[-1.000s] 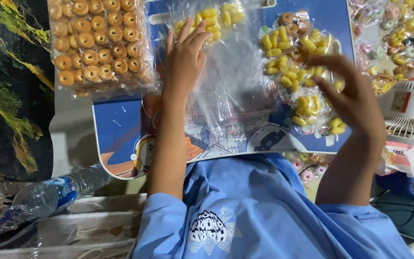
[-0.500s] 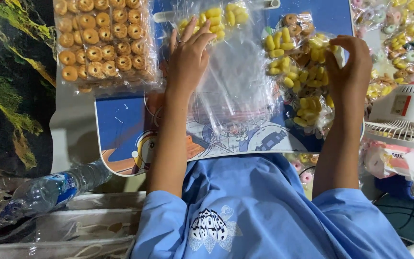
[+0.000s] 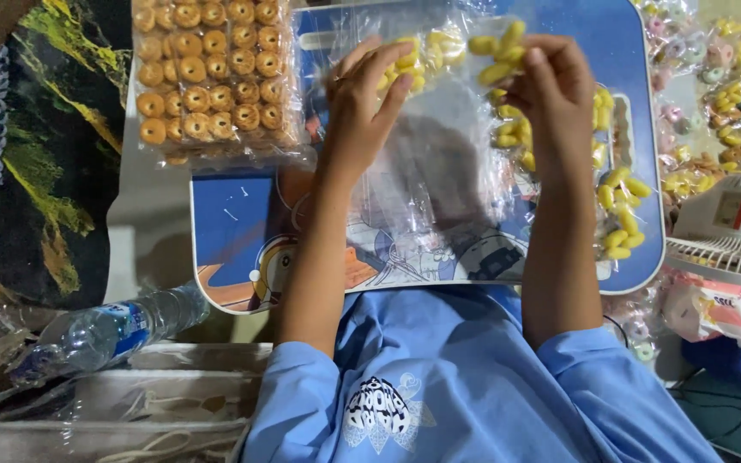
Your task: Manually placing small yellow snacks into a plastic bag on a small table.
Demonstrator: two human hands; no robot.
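Right hand (image 3: 551, 86) has come up from the snack pile w/ a small bag of yellow snacks (image 3: 497, 53) pinched in its fingers. It now sits just beside the left hand (image 3: 362, 94), which stays flat, fingers loose, on the clear bags (image 3: 430, 171) on the desk (image 3: 225, 214).

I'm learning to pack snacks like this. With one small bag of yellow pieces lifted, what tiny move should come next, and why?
Probably lower the small bag of yellow pieces onto the stack of clear bags. The right hand holds it above the blue tray, while the left hand rests on that stack, beside another filled bag.
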